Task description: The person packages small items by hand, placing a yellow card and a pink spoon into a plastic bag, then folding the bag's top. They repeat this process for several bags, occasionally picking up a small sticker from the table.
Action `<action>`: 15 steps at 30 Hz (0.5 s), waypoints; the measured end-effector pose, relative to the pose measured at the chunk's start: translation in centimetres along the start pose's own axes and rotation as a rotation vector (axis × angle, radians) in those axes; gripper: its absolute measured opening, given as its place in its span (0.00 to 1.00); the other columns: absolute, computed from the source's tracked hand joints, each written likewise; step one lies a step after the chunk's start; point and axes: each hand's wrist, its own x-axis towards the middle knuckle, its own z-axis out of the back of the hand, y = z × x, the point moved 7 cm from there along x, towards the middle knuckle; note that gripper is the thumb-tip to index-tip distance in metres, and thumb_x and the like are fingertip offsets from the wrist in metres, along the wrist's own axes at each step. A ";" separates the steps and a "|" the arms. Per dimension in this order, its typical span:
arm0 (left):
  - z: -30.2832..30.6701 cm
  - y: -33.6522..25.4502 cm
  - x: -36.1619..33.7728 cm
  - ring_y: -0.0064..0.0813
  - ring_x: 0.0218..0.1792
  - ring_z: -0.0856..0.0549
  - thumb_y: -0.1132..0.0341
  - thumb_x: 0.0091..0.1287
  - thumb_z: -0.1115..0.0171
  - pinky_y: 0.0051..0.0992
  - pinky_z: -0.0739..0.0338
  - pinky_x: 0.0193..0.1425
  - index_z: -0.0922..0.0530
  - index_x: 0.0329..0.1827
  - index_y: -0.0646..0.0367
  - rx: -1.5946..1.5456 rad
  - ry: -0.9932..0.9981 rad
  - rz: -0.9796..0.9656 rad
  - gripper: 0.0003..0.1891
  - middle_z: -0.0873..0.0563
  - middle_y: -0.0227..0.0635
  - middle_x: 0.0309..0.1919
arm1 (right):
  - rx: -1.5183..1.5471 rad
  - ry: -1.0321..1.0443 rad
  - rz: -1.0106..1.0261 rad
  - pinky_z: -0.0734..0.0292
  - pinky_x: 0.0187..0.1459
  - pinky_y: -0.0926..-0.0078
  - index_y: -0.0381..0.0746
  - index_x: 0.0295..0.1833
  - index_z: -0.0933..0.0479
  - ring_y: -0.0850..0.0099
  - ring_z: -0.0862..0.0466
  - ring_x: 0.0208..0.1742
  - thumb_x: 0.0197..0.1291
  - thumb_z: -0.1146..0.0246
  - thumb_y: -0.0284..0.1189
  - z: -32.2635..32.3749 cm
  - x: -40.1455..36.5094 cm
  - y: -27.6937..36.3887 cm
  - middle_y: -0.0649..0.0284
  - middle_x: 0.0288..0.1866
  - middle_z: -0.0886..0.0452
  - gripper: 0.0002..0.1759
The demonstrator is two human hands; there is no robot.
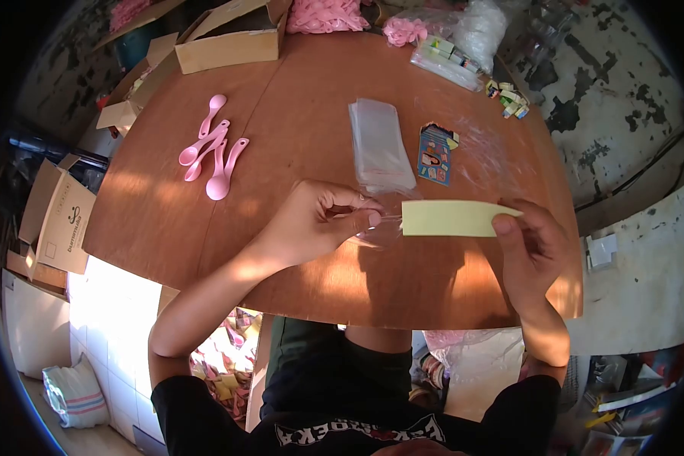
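My left hand (330, 220) is closed, thumb against the fingers, on a clear plastic bag (384, 234) above the brown table (296, 144). My right hand (532, 239) pinches the right end of a pale yellow card strip (450, 219) between thumb and fingers. The strip's left end is right at the bag's edge. Just beyond my hands lies a stack of clear plastic bags (384, 144). To its right is a blue printed card (435, 156). Several pink plastic measuring spoons (219, 178) lie in a loose group at the left.
Open cardboard boxes (228, 47) stand at the back left, with a heap of pink pieces (327, 14) beside them. At the back right are a plastic-wrapped bundle (448, 61) and small folded cards (509, 99). Another box (57, 216) stands left of the table.
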 end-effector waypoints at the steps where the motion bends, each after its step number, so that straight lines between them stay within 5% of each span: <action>1: -0.3 -0.2 0.0 0.13 0.41 0.18 0.76 0.67 0.37 0.18 0.22 0.45 0.17 0.48 0.70 0.000 0.008 -0.039 0.09 0.11 0.33 0.39 | 0.003 0.005 0.006 0.22 0.34 0.82 0.28 0.43 0.19 0.78 0.16 0.34 0.60 0.34 0.18 -0.8 1.2 -0.3 0.57 0.35 0.14 0.06; 4: -0.3 -1.3 -0.2 0.12 0.41 0.19 0.75 0.67 0.37 0.17 0.22 0.44 0.16 0.47 0.70 0.099 -0.011 -0.047 0.08 0.11 0.33 0.38 | 0.075 0.017 0.096 0.23 0.33 0.83 0.28 0.44 0.19 0.81 0.18 0.33 0.61 0.33 0.20 -2.6 3.3 -0.2 0.60 0.36 0.14 0.08; 9: 0.3 -1.3 -0.6 0.12 0.34 0.19 0.73 0.69 0.37 0.19 0.23 0.37 0.16 0.44 0.71 0.186 0.036 0.076 0.08 0.13 0.33 0.32 | -0.039 0.358 -0.154 0.20 0.36 0.83 0.29 0.45 0.18 0.80 0.16 0.33 0.59 0.32 0.22 -5.1 3.5 -1.4 0.59 0.33 0.14 0.09; 12: -0.6 -1.6 -0.2 0.12 0.32 0.20 0.73 0.69 0.38 0.19 0.23 0.34 0.17 0.44 0.72 0.133 0.084 0.020 0.08 0.14 0.32 0.31 | -0.053 0.404 -0.056 0.20 0.36 0.82 0.30 0.46 0.18 0.79 0.15 0.34 0.58 0.31 0.22 -6.5 3.2 -0.8 0.59 0.31 0.14 0.10; 15: -1.2 -1.1 -0.4 0.13 0.33 0.19 0.73 0.69 0.38 0.19 0.22 0.37 0.17 0.46 0.72 0.008 0.073 0.163 0.09 0.13 0.33 0.33 | 0.094 0.277 -0.152 0.20 0.37 0.81 0.31 0.45 0.19 0.78 0.15 0.34 0.59 0.31 0.23 -6.9 3.2 -1.2 0.60 0.32 0.14 0.10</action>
